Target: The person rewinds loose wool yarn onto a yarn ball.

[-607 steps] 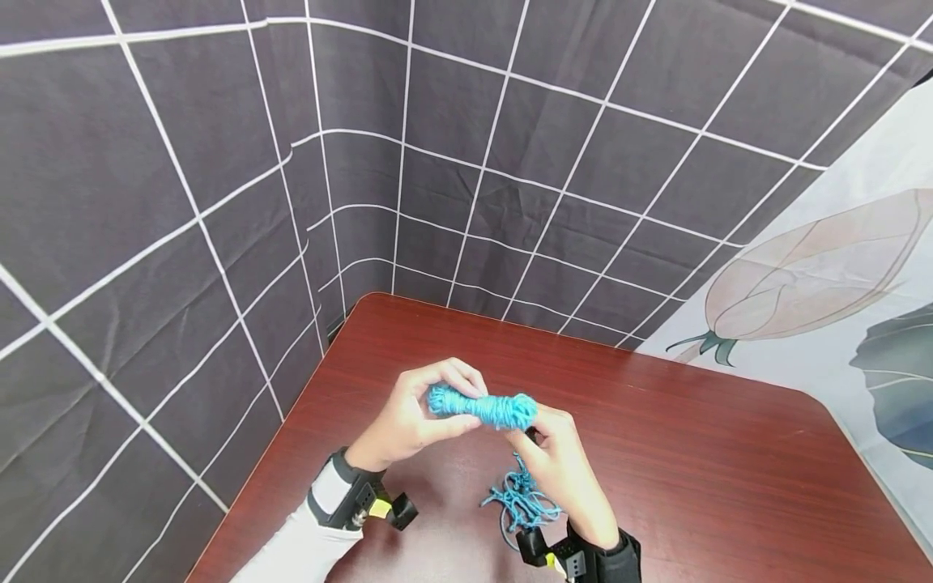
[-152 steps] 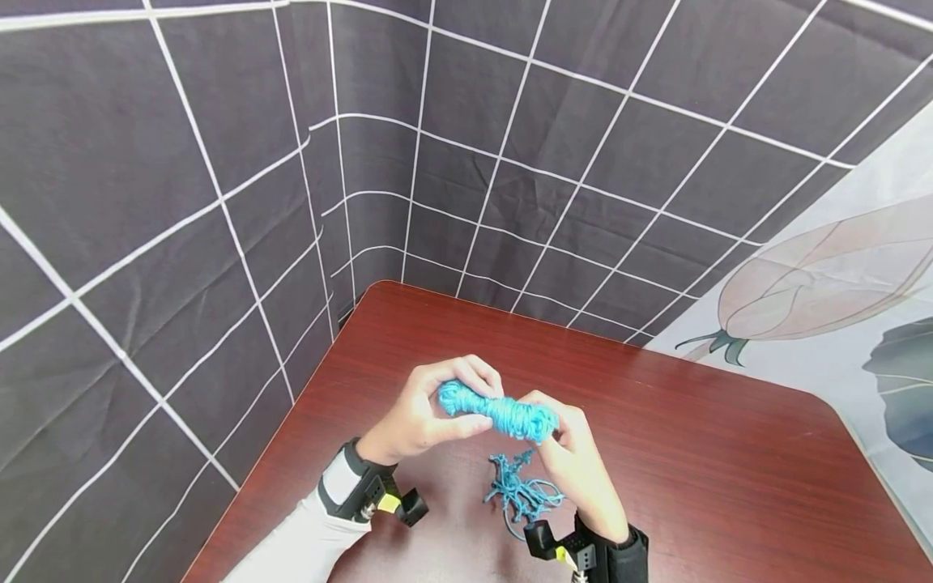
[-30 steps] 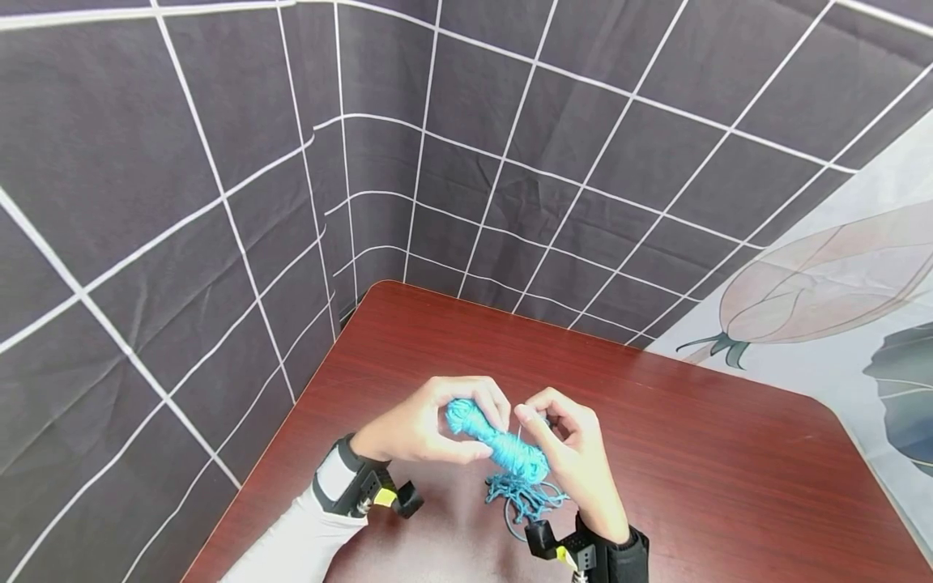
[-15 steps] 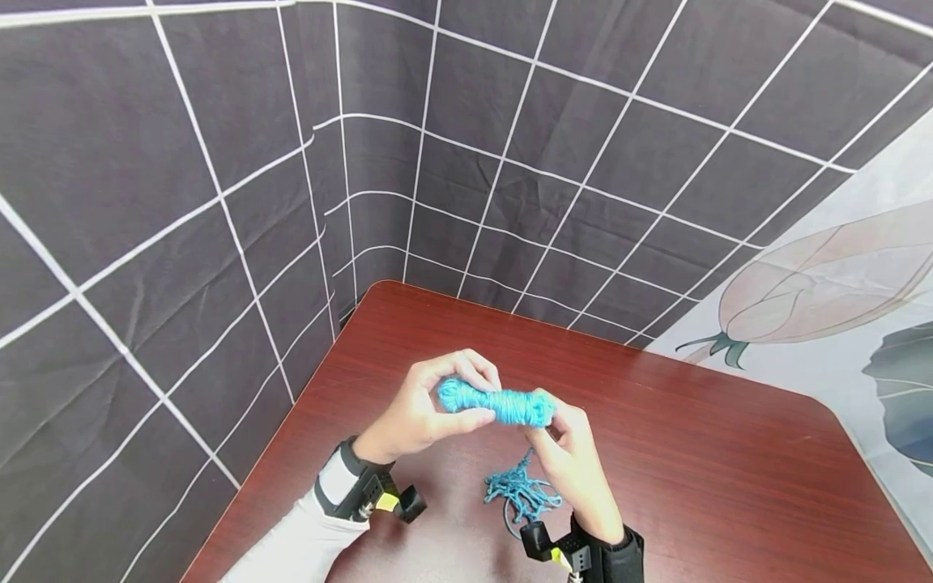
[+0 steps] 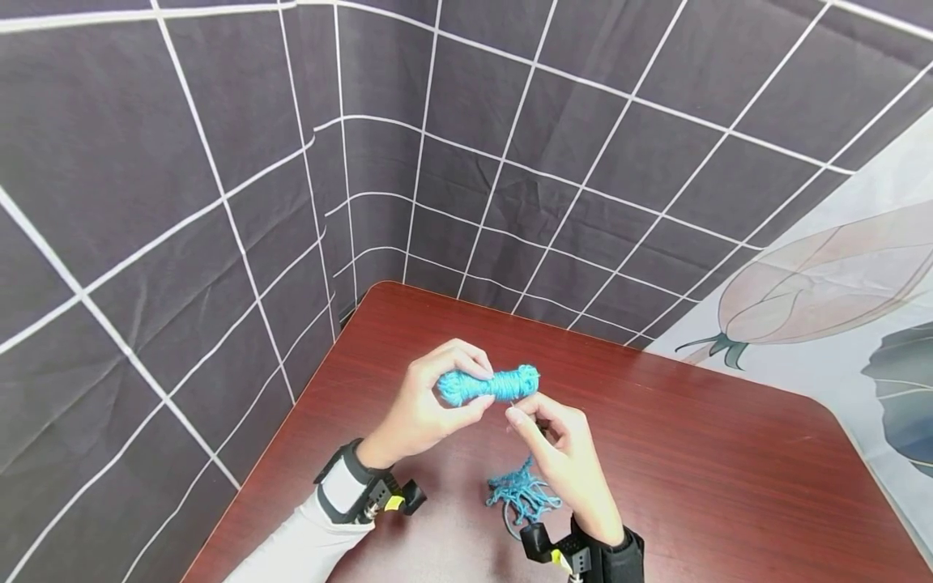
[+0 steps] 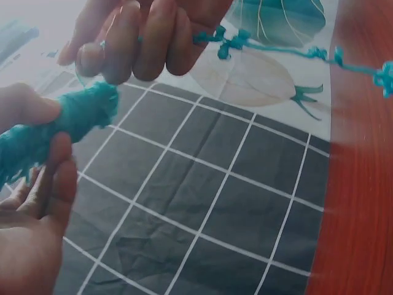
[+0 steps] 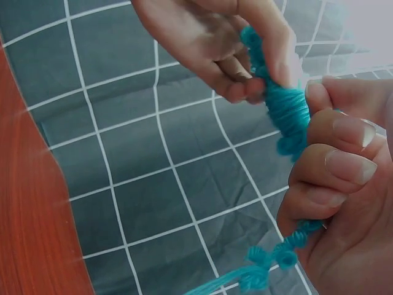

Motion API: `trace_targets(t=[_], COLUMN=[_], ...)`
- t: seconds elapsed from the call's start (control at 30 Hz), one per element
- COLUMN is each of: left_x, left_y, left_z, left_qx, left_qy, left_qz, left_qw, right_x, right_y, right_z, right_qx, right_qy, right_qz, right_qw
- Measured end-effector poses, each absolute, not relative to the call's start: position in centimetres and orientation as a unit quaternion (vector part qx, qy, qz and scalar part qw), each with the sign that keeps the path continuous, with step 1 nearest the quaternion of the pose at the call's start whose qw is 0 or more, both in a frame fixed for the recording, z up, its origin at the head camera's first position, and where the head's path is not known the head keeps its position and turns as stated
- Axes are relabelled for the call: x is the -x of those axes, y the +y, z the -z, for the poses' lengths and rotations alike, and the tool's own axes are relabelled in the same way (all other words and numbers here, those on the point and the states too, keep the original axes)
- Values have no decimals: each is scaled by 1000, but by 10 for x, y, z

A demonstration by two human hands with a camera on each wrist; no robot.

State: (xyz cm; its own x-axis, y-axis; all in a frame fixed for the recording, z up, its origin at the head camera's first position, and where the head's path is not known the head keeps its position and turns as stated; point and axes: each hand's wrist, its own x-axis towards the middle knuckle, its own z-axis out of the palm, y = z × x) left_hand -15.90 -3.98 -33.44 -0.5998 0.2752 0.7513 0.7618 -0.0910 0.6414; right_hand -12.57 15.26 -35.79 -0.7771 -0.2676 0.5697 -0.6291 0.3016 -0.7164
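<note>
A bundle of bright blue yarn [image 5: 519, 382], wound round its middle with looped ends, is held above the table. My left hand [image 5: 419, 405] grips its left part between thumb and fingers. Just below the bundle's right end, my right hand [image 5: 561, 445] pinches a thin strand between thumb and forefinger. Seen from the left wrist, a crinkled length of yarn [image 6: 276, 49] runs out from under the right hand's curled fingers. The right wrist view shows the wound middle [image 7: 288, 114] close to the right fingertips. Loose, tangled yarn [image 5: 521, 491] lies on the table under the right hand.
The reddish-brown table [image 5: 678, 461] has rounded far corners. A dark grey cloth with white grid lines [image 5: 466, 194] hangs behind and to the left; a white cloth with a large flower print [image 5: 809, 291] hangs on the right. Each wrist bears a small black camera.
A second ago the bundle sloped down to the right with the right hand above it; now its right end is tipped up and the right hand sits below. The loose yarn stays in place.
</note>
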Motion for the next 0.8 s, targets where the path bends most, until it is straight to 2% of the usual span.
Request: trace_targets(t=[0.23,0.47,0.6,0.8], left_x=[162,161,160,168], left_y=[-47,-52,-50,-43], left_z=[334,330,330,348], left_qx=[472,549,559,530], left_qy=[-675,-608,-565,-518], left_qz=[556,573,607,670], left_qw=[114,20,11,48], right_x=[127,128,128,127], right_y=[158,161,161,159], right_z=[360,361,361,358], right_qx=[-292,-299,-298,-297], right_qy=[-776,-769,-765,-767], right_qz=[-524,-528,-534,-535], right_qw=[195,202,203,196])
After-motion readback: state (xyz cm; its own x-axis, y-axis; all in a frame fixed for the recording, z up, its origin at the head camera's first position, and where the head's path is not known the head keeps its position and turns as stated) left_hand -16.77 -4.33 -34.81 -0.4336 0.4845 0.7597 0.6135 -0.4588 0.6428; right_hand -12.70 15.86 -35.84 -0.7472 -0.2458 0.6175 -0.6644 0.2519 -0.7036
